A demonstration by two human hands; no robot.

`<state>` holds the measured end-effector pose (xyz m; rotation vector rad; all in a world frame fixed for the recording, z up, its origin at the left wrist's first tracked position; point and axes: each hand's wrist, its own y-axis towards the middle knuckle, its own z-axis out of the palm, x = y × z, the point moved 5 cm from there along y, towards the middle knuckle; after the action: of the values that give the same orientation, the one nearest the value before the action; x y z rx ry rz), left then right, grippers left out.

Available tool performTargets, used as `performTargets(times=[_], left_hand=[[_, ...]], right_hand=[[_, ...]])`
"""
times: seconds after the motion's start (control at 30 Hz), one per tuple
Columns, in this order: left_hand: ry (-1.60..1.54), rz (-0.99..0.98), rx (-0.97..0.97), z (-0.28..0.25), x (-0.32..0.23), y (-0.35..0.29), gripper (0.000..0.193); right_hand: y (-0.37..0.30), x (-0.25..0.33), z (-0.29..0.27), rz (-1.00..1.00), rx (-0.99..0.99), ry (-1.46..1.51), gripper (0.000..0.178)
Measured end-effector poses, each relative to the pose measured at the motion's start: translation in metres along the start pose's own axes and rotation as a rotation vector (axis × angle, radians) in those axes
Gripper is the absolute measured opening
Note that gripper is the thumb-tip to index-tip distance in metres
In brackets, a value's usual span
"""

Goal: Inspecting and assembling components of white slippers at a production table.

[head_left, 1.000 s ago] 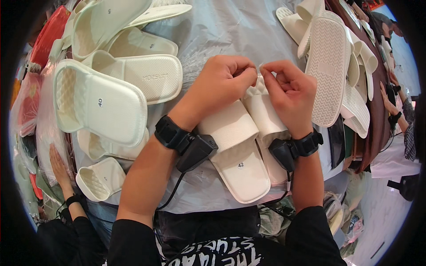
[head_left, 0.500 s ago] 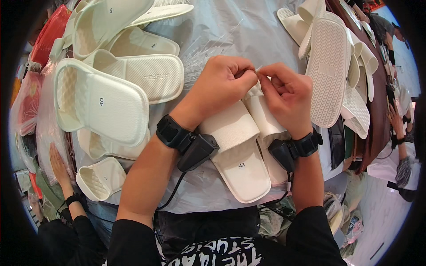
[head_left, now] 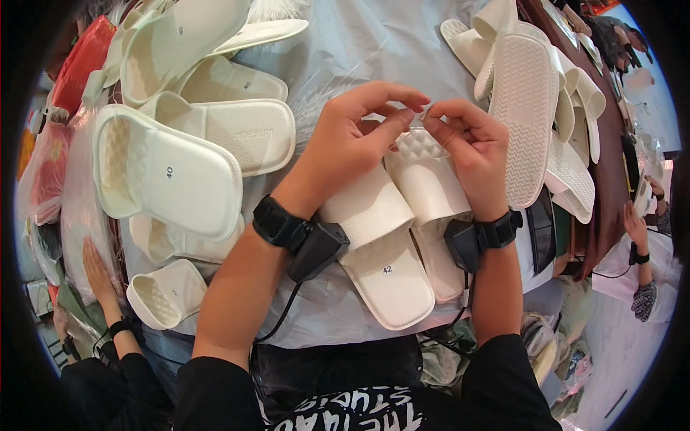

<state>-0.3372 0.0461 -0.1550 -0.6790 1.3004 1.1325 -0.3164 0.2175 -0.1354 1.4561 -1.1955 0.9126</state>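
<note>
A pair of cream slide slippers lies side by side below my hands, toes away from me. The left slipper (head_left: 388, 284) has a round size sticker on its insole. The right slipper (head_left: 430, 190) shows its dimpled toe end between my hands. Over the left slipper's toe, my left hand (head_left: 363, 129) has its thumb and forefinger apart, with nothing visible between them. My right hand (head_left: 463, 140) is pinched above the right slipper's toe. Whatever its fingertips hold is too small to make out. Both wrists wear black straps with boxes and cables.
More cream slippers (head_left: 190, 183) are heaped on the left, and others (head_left: 528, 115) lean on the right. Thin clear plastic strands (head_left: 330, 93) lie on the grey sheet (head_left: 402, 36) beyond my hands. Another person's hand (head_left: 100, 276) rests at the left edge; a further person's hand (head_left: 634, 226) shows far right.
My hands were pinched close together at the toe end. My left thumb and forefinger have since parted, while the right stays pinched. The slippers shifted slightly in the view.
</note>
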Motion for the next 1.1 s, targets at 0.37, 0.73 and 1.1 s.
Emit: performTargets(times=[0.37, 0.73, 1.1], left_hand=[[0.456, 0.274, -0.008, -0.006, -0.012, 0.000, 0.011], [0.530, 0.311, -0.022, -0.002, -0.016, -0.001, 0.007], [0.570, 0.306, -0.020, -0.003, -0.017, -0.002, 0.005]], right_hand=[[-0.002, 0.003, 0.003, -0.031, 0.039, -0.120, 0.004], [-0.001, 0.012, 0.003, -0.098, 0.079, -0.264, 0.006], [0.000, -0.001, 0.002, -0.117, 0.049, -0.193, 0.008]])
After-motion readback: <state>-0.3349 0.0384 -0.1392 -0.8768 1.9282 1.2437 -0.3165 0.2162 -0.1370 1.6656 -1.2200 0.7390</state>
